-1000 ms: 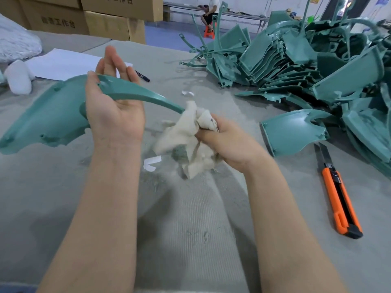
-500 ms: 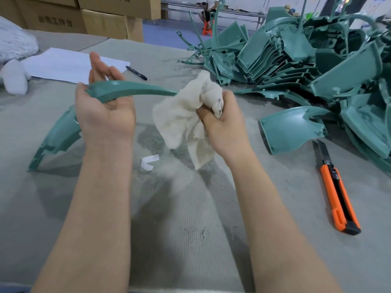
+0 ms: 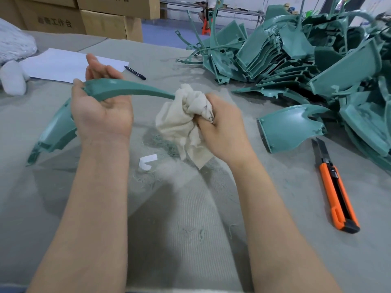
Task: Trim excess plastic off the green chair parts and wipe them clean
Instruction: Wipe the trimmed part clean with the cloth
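My left hand (image 3: 101, 108) holds a long curved green chair part (image 3: 131, 89) palm up, thumb over its near edge and fingers behind it. The part's wide end (image 3: 55, 132) hangs down to the left, close to the table. My right hand (image 3: 222, 127) grips a bunched cream cloth (image 3: 179, 121) wrapped over the part's narrow tip, which is hidden inside the cloth. An orange utility knife (image 3: 334, 187) with its blade out lies on the table to the right, apart from both hands.
Another green part (image 3: 292, 127) lies beside the knife, in front of a big pile of green parts (image 3: 306, 60) at the back right. Green shavings (image 3: 160, 142) and a white scrap (image 3: 148, 161) lie under the cloth. Paper (image 3: 63, 64), a pen (image 3: 135, 72) and cardboard boxes (image 3: 105, 20) are at the back left.
The part has turned edge-on in my left hand and its wide end has dropped to the left. My right hand has carried the cloth up onto the narrow tip.
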`<state>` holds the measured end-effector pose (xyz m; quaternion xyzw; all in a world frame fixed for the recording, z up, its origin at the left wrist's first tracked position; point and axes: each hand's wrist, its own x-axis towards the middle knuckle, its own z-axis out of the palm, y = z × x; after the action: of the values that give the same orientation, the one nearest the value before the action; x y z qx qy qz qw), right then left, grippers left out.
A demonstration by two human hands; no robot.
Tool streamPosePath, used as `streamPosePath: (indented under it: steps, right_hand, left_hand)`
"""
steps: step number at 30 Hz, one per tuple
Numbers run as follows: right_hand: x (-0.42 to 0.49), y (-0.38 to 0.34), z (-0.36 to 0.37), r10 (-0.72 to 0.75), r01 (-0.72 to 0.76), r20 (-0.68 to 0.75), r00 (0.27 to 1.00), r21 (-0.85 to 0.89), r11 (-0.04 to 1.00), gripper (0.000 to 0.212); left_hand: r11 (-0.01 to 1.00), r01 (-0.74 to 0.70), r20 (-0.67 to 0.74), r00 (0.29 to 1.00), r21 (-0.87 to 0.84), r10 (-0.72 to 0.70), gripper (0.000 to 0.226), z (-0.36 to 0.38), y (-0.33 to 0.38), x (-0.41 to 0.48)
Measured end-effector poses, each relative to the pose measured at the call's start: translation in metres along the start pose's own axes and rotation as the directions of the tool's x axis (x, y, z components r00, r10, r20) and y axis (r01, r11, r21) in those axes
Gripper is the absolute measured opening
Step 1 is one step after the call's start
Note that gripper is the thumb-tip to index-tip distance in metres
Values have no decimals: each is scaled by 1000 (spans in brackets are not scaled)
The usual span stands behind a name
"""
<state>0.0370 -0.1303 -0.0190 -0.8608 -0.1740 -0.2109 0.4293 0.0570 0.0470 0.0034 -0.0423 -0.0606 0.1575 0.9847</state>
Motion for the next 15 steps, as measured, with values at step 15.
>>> streamPosePath:
  steps: [15]
  right_hand:
    - [0, -1, 9, 182, -182, 17, 983, 178, 967, 32]
  left_hand:
    - [999, 48, -13, 999, -13, -48, 40, -6, -3, 1]
